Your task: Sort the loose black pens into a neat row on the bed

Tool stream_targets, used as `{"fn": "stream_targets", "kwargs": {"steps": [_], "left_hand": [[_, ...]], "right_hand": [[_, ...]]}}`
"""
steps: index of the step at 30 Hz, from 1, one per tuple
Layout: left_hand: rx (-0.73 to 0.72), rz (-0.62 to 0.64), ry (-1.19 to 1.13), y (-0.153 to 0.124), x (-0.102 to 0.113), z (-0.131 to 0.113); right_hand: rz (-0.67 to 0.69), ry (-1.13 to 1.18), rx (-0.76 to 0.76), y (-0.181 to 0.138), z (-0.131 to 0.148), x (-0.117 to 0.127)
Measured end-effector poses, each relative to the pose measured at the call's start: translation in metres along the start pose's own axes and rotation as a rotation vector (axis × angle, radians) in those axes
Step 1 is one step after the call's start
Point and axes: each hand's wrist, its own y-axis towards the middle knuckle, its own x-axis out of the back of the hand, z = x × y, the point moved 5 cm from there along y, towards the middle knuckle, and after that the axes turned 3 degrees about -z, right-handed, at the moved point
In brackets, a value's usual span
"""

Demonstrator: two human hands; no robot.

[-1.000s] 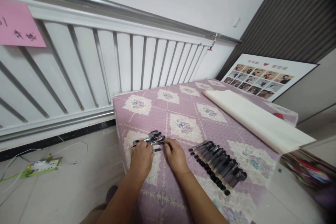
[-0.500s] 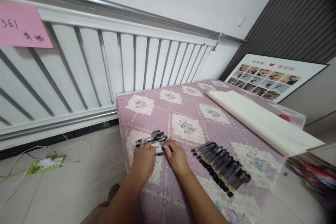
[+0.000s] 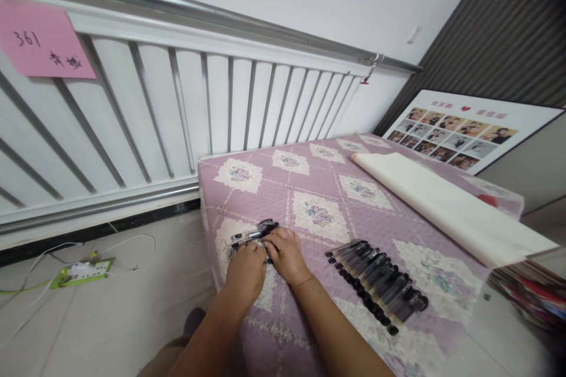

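So the loose pens (image 3: 254, 232) sit in a small messy bunch near the left edge of the purple quilted cover (image 3: 318, 182), and both hands are right on them. My left hand (image 3: 246, 274) and right hand (image 3: 285, 254) are knuckles-up and side by side, with the fingers curled down over the near end of the bunch. Honestly I can't tell if either hand has actually pinched a pen or is just resting on the pile, because the backs of the hands cover the fingertips.

Progress-wise, I'd say most of it is sorted. There's a tidy row of pens (image 3: 375, 283) lined up side by side well off to the right, and it looks a lot bigger than the bunch under the hands. Only that handful looks left.

Hard to see:
- How many pens are in the bunch. They overlap and the hands hide part of it.
- Whether any caps are on or off. They're too small to make out.

A cream paper roll (image 3: 446, 206) lies further back on the right. Behind the table is a white slatted radiator (image 3: 221, 106) with a pink note (image 3: 44, 41) stuck on it.
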Motion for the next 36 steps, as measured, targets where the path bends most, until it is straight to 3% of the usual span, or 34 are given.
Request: {"fn": "stream_targets", "kwargs": {"steps": [20, 36], "left_hand": [[0.014, 0.021, -0.024, 0.0008, -0.0053, 0.0022], [0.008, 0.016, -0.026, 0.0017, -0.007, 0.0036]], "right_hand": [[0.064, -0.067, -0.047, 0.0071, -0.0014, -0.0108], [0.012, -0.012, -0.005, 0.005, -0.0038, -0.0105]]}}
